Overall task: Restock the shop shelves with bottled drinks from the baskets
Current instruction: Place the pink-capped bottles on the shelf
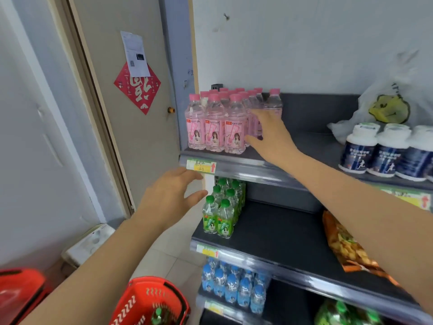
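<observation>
R hand: mid-frame, fingers spread against pink-capped clear plastic soda bottles on grey metal shelf; prob. squaring rows.
L hand: lower left, fingers loosely apart, empty.
Red plastic basket: bottom centre.

Pink-capped bottles stand upright on the top shelf.

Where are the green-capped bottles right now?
In the head view, the green-capped bottles stand at the left end of the shelf directly below the pink-capped bottles.
</observation>
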The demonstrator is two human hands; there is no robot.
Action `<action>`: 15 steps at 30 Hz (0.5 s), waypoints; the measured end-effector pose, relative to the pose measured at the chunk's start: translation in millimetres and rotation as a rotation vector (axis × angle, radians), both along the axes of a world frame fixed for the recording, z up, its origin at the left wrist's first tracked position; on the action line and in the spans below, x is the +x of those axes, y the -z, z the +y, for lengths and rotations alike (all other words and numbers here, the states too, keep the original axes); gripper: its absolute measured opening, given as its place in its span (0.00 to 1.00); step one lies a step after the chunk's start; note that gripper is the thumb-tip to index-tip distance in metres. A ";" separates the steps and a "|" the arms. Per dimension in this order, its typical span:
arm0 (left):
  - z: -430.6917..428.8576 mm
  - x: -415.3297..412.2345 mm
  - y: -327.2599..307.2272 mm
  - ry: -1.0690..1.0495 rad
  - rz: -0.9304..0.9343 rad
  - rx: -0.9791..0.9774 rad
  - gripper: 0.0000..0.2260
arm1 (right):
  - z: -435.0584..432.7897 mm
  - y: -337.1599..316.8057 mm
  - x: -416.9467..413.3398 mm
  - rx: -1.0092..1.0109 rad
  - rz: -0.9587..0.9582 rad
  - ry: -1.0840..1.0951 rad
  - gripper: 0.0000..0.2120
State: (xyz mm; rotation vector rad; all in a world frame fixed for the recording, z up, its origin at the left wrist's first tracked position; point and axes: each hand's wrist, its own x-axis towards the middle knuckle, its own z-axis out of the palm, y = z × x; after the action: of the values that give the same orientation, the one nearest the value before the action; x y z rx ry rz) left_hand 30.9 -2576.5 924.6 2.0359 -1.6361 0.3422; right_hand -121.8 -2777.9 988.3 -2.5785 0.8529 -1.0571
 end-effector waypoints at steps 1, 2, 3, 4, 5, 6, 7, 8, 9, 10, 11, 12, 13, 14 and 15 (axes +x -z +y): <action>15.2 2.2 5.6 -0.006 0.003 0.020 0.18 | 19.0 8.9 -0.8 0.011 0.018 -0.025 0.29; 31.0 4.7 11.5 -0.013 0.010 0.039 0.18 | 37.8 18.6 -1.2 0.022 0.041 -0.040 0.28; 47.0 7.5 17.3 -0.026 0.020 0.058 0.19 | 55.6 29.1 -1.2 0.034 0.061 -0.049 0.27; 63.4 10.5 23.5 -0.039 0.031 0.078 0.19 | 72.8 40.2 -1.1 0.045 0.078 -0.056 0.27; 79.3 13.5 29.8 -0.050 0.041 0.091 0.19 | 89.4 51.3 -1.1 0.057 0.092 -0.061 0.27; 94.8 16.5 36.2 -0.058 0.050 0.100 0.19 | 104.9 62.2 -1.3 0.072 0.109 -0.063 0.27; 109.7 18.9 42.2 -0.066 0.059 0.105 0.18 | 119.6 72.8 -1.4 0.093 0.127 -0.064 0.27; 123.9 20.7 48.4 -0.079 0.068 0.115 0.18 | 133.1 83.4 -1.8 0.119 0.143 -0.067 0.27; 137.1 21.8 54.6 -0.094 0.079 0.130 0.18 | 145.7 93.8 -2.7 0.146 0.154 -0.071 0.27; 149.3 22.7 60.9 -0.106 0.090 0.146 0.18 | 157.5 103.6 -3.9 0.168 0.160 -0.075 0.27; 160.3 23.9 67.7 -0.110 0.099 0.162 0.18 | 168.8 113.2 -5.2 0.185 0.166 -0.079 0.27; 170.3 24.5 74.1 -0.106 0.110 0.176 0.18 | 179.5 121.9 -7.1 0.200 0.172 -0.081 0.27; 179.6 24.9 80.2 -0.102 0.122 0.192 0.18 | 189.9 130.4 -9.0 0.217 0.180 -0.083 0.26; 188.1 25.0 86.1 -0.096 0.131 0.206 0.18 | 199.7 138.1 -11.1 0.234 0.188 -0.083 0.26; 195.8 24.6 91.7 -0.095 0.142 0.220 0.18 | 208.7 145.2 -13.4 0.250 0.197 -0.081 0.26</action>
State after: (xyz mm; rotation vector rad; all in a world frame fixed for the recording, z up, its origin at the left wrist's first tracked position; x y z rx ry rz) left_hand 55.5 -2380.7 832.9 2.2487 -1.5513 0.0497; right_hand -135.2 -2569.1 843.1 -2.5067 0.8556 -0.6364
